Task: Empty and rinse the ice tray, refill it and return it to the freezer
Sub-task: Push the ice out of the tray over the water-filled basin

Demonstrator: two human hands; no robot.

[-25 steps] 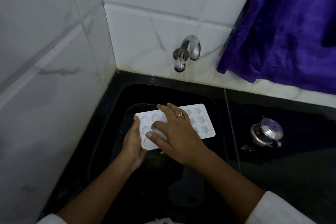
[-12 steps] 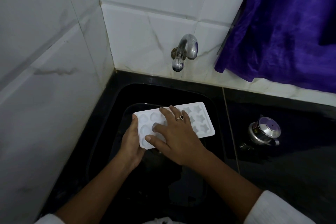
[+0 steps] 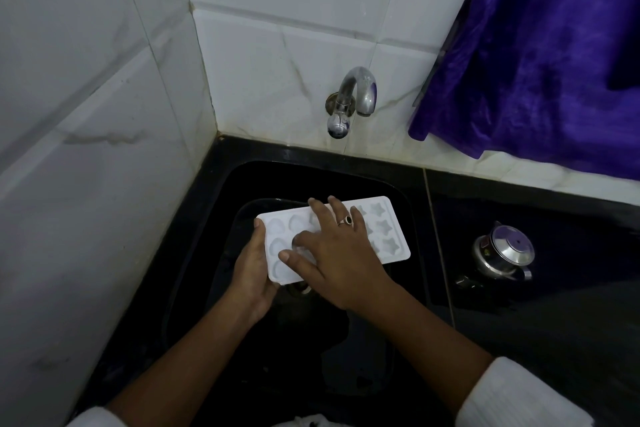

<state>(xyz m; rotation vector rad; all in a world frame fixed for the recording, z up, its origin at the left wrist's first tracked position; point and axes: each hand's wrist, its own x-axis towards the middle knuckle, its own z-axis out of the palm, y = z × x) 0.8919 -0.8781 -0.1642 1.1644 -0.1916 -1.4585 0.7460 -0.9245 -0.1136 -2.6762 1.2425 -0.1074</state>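
Left hand (image 3: 254,274) holds tray (image 3: 394,236) end over sink (image 3: 311,177). Right hand (image 3: 334,255), grip wide, presses cavities. Advise: keep level, rub each cavity, open tap (image 3: 354,98); no flow seen.

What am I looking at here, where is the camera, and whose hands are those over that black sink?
There is no machine here: it is a person's two bare hands. There is only one view, from a camera worn on the person's head, looking forward and down. The left hand grips the left end of a white ice tray, holding it over a black sink. The right hand, with a ring, lies on top of the tray with fingers spread, pressing on its compartments. Above the sink a metal tap comes out of the tiled wall. To the right, a steel pot stands on the dark counter, and a purple cloth hangs above it.
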